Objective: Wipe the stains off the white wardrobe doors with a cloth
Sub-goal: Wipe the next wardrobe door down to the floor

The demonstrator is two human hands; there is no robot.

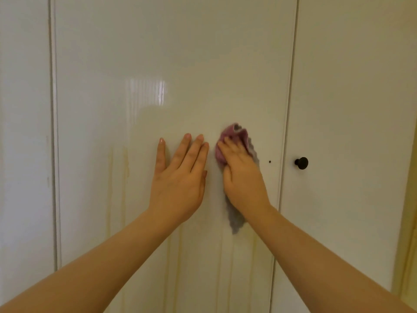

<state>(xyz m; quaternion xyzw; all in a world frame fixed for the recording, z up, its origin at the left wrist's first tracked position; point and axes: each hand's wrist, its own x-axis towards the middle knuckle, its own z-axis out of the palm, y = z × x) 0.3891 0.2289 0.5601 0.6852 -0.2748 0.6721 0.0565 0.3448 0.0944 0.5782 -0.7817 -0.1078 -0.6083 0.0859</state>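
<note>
A glossy white wardrobe door [171, 64] fills the middle of the head view. Yellowish drip stains [125, 168] run down its lower half, left of and below my hands. My left hand [180, 177] lies flat on the door with fingers spread and holds nothing. Just to its right, my right hand [242, 177] presses a pink and grey cloth [235, 133] against the door; the cloth sticks out above the fingers and hangs below the wrist.
A second white door [352, 86] at the right carries a dark round knob [301, 163]. A small dark hole [269, 161] sits near the middle door's right edge. Another white panel [24, 132] stands at the left. A yellowish frame [408, 245] runs down the far right.
</note>
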